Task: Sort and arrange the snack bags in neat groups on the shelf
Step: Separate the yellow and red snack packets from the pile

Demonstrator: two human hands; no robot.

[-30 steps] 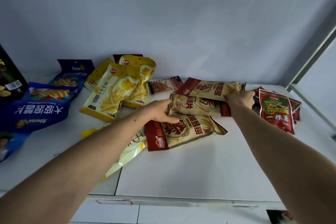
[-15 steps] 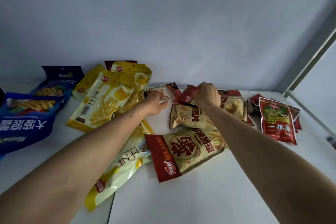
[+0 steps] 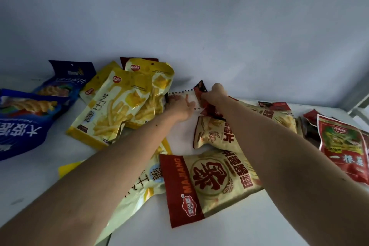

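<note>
White shelf [image 3: 249,225] against a pale wall [image 3: 199,16]. At twelve o'clock, both hands pinch a small clear packet [image 3: 184,96]: left hand [image 3: 179,106], right hand [image 3: 214,94]. Yellow fries bags [image 3: 111,110] at ten, beige MAJIANG bag [image 3: 209,183] nearest.

Landmark: MAJIANG bag [image 3: 209,187]. Front & right of it, bare shelf [image 3: 249,225], free to pass. Left: yellow fries bags [image 3: 111,110] block. Behind: more chip bags [image 3: 217,136]. Far right: red packets [image 3: 343,146].

Both hands [image 3: 180,107] [image 3: 216,94] apparently gripping small packet [image 3: 192,97] near wall
</note>
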